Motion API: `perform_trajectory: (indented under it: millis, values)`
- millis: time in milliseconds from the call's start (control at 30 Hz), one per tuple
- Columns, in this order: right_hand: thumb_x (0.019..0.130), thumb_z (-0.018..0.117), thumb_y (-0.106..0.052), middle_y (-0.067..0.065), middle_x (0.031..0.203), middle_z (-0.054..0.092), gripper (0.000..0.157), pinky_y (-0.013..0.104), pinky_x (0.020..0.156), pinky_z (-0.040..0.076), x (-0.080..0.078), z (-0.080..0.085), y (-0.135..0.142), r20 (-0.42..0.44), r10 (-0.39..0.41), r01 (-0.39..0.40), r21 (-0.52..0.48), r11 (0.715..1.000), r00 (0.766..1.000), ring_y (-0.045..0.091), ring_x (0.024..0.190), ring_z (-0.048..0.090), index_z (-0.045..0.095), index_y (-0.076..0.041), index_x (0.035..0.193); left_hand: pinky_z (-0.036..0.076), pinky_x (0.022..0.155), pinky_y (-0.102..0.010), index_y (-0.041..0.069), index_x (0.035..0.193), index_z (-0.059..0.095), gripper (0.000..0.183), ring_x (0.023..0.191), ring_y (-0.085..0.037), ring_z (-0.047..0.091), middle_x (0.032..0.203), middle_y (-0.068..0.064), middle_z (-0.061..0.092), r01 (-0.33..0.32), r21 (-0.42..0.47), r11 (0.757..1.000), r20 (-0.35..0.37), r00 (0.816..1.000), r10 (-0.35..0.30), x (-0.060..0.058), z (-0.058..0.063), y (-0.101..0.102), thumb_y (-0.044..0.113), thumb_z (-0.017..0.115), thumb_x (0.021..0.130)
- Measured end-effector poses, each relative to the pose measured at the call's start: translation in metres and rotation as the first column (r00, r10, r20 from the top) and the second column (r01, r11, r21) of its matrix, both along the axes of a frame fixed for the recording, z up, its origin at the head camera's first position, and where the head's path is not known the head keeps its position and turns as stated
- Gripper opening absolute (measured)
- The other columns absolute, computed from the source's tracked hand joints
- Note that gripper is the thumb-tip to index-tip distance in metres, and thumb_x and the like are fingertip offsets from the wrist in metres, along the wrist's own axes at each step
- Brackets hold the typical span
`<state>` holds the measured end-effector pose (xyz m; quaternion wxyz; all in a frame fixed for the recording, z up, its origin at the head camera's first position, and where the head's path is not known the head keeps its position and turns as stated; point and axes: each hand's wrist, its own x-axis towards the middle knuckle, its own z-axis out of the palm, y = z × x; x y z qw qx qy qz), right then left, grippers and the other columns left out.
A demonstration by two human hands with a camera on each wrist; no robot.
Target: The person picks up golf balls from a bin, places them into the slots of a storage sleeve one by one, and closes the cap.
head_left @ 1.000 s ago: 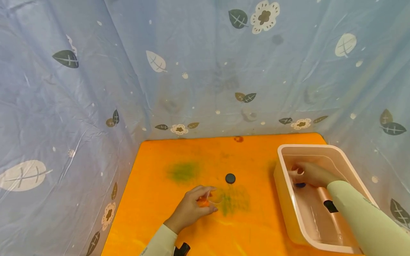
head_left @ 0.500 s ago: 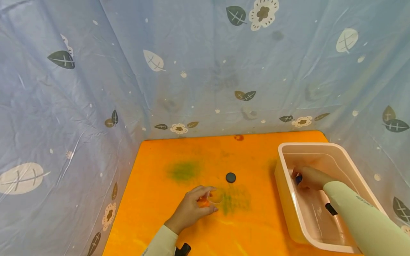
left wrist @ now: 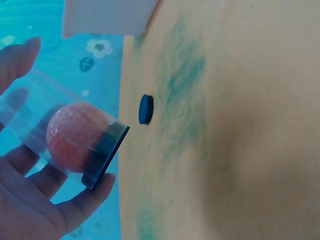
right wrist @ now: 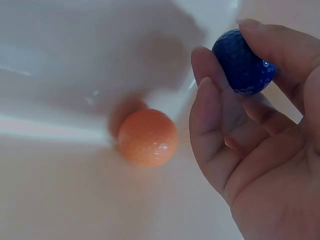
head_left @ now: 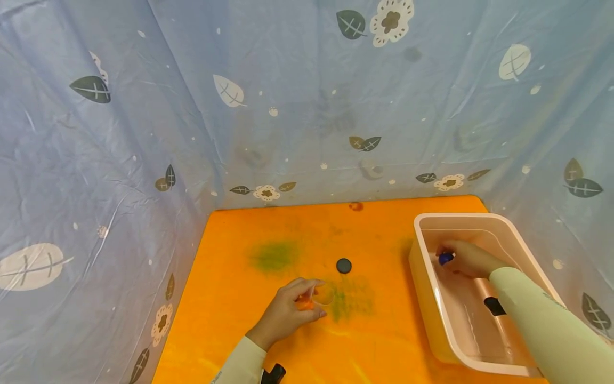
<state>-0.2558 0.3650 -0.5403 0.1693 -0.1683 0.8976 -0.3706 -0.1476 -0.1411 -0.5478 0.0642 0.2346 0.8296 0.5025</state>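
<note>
Pinches a blue ball (right wrist: 243,62) narrowly with the right hand (head_left: 472,260) inside the tub (head_left: 460,314); left of the tub, curls the left hand (head_left: 283,314) wider round a clear tube (left wrist: 42,102) containing an orange ball (left wrist: 75,135)

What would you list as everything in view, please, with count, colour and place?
Table: one, orange with green smudges, centre
Patterned sheeting: count unclear, blue-grey, behind and beside the table
Bin: one, pale pink, on the table's right
Disc: one, black, mid-table
Tube: one, clear with black end, held near the disc
Ball in the tube: one, orange-red
Ball in the bin: one, orange, at its bottom
Golf ball: one, dark blue, held inside the bin
Wrist devices: two, black, one per wrist
Sleeves: two, pale green, one per forearm
Left hand: one, holding the tube
Right hand: one, pinching the golf ball
</note>
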Motion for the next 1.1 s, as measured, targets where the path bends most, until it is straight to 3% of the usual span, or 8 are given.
perform_trajectory:
  millis: [200,333,467,633,733,867,1000,1100]
  values:
    - [0.095,0.076,0.006,0.01,0.091,0.058,0.026,0.029,0.051,0.044,0.01,0.017,-0.006,0.121,-0.084,0.089,-0.032,0.996,0.989,0.027,0.073,0.056,0.061,0.004,0.116,0.048,0.08,-0.036,0.028,0.146,0.068,0.057,0.093,-0.017,0.053,0.1,0.007,0.053,0.005,0.009,1.0,0.018,1.0,-0.005,0.004,-0.002,0.002,0.031,0.09,0.094]
    - [0.101,0.074,0.0,0.01,0.088,0.056,0.025,0.027,0.048,0.036,0.015,0.026,-0.008,0.151,-0.107,0.115,-0.04,0.993,0.983,0.018,0.059,0.044,0.059,0.003,0.12,0.048,0.08,-0.035,0.029,0.146,0.068,0.056,0.093,-0.016,0.053,0.099,0.008,0.053,0.019,0.011,1.0,0.01,1.0,-0.019,0.005,-0.003,0.004,0.038,0.089,0.095]
    - [0.103,0.078,-0.013,0.014,0.1,0.065,0.03,0.032,0.052,0.046,0.017,0.044,-0.012,0.026,-0.145,0.144,0.021,0.989,0.989,0.016,0.06,0.05,0.064,0.002,0.125,0.047,0.078,-0.036,0.032,0.146,0.068,0.056,0.091,-0.017,0.053,0.098,0.005,0.054,0.025,0.012,1.0,0.0,1.0,-0.025,0.004,0.001,0.005,0.039,0.088,0.095]
    - [0.104,0.079,-0.022,0.019,0.122,0.07,0.033,0.033,0.071,0.057,0.022,0.073,-0.019,-0.199,-0.191,0.2,0.027,0.979,0.961,0.028,0.091,0.07,0.069,-0.003,0.13,0.045,0.076,-0.035,0.022,0.148,0.069,0.058,0.09,-0.019,0.053,0.097,-0.001,0.054,0.032,0.004,0.999,-0.005,0.999,-0.032,0.001,0.005,0.005,0.039,0.088,0.096]
    - [0.105,0.078,-0.025,0.02,0.122,0.07,0.038,0.029,0.075,0.057,0.026,0.089,-0.025,-0.24,-0.244,0.245,-0.027,0.969,0.94,0.029,0.098,0.071,0.067,-0.004,0.135,0.045,0.077,-0.035,0.026,0.148,0.068,0.057,0.091,-0.02,0.053,0.097,-0.003,0.054,0.03,-0.003,1.0,0.003,1.0,-0.03,0.001,0.006,0.005,0.04,0.088,0.096]
    - [0.106,0.078,-0.025,0.018,0.13,0.066,0.043,0.02,0.077,0.054,0.033,0.111,-0.038,-0.259,-0.294,0.273,-0.114,0.955,0.92,0.011,0.1,0.07,0.065,-0.006,0.141,0.046,0.077,-0.035,0.031,0.147,0.068,0.056,0.091,-0.019,0.053,0.097,-0.002,0.054,0.026,-0.007,1.0,0.006,1.0,-0.026,0.002,0.006,0.006,0.038,0.088,0.096]
    - [0.105,0.078,-0.018,0.016,0.131,0.067,0.044,0.016,0.082,0.054,0.041,0.13,-0.061,-0.248,-0.291,0.231,-0.244,0.942,0.924,0.001,0.099,0.07,0.064,-0.004,0.145,0.045,0.076,-0.034,0.034,0.147,0.067,0.057,0.09,-0.016,0.052,0.096,0.002,0.053,0.026,-0.006,1.0,0.001,1.0,-0.026,0.002,0.005,0.008,0.028,0.09,0.095]
    - [0.105,0.077,-0.012,0.014,0.127,0.071,0.042,0.019,0.084,0.057,0.049,0.142,-0.08,-0.223,-0.272,0.193,-0.322,0.927,0.936,0.006,0.101,0.072,0.064,-0.003,0.144,0.045,0.076,-0.034,0.034,0.146,0.067,0.057,0.09,-0.015,0.052,0.096,0.005,0.052,0.027,-0.008,1.0,-0.002,1.0,-0.027,0.001,0.005,0.01,0.024,0.09,0.095]
